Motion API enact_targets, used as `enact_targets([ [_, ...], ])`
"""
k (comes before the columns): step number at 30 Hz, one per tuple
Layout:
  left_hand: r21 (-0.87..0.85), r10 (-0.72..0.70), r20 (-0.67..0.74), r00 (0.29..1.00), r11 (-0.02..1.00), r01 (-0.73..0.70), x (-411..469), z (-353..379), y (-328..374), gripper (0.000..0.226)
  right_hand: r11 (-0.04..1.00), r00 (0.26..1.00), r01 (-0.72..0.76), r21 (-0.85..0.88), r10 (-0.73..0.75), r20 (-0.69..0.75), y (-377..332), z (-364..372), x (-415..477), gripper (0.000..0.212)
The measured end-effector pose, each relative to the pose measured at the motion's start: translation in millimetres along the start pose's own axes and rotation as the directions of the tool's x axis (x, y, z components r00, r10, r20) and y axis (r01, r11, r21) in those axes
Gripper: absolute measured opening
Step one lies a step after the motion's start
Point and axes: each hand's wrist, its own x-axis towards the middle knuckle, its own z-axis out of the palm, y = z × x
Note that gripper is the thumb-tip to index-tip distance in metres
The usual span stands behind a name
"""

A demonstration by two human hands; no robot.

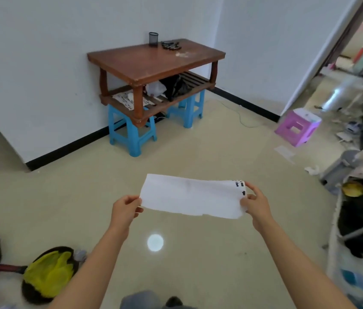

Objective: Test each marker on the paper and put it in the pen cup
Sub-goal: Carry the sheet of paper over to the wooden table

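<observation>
Head view: a thin, floppy paper (pixel 189 197), likely light and easily torn, is held out flat. Left grip (pixel 125 211) and right grip (pixel 257 205) each pinch a short end, the sensible hold.

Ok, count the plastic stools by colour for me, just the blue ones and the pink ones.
Blue plastic stools, under the brown wooden table: 2
Pink plastic stool, on the floor to the right: 1
Total: 3
</observation>
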Motion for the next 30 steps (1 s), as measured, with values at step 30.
enact_targets([
  [30,-0.044,-0.023,0.069,0.997,0.999,0.026,174.0,433.1,107.7,0.014,0.999,0.995,0.043,-0.018,-0.045,-0.090,-96.2,-233.0,398.8,0.061],
])
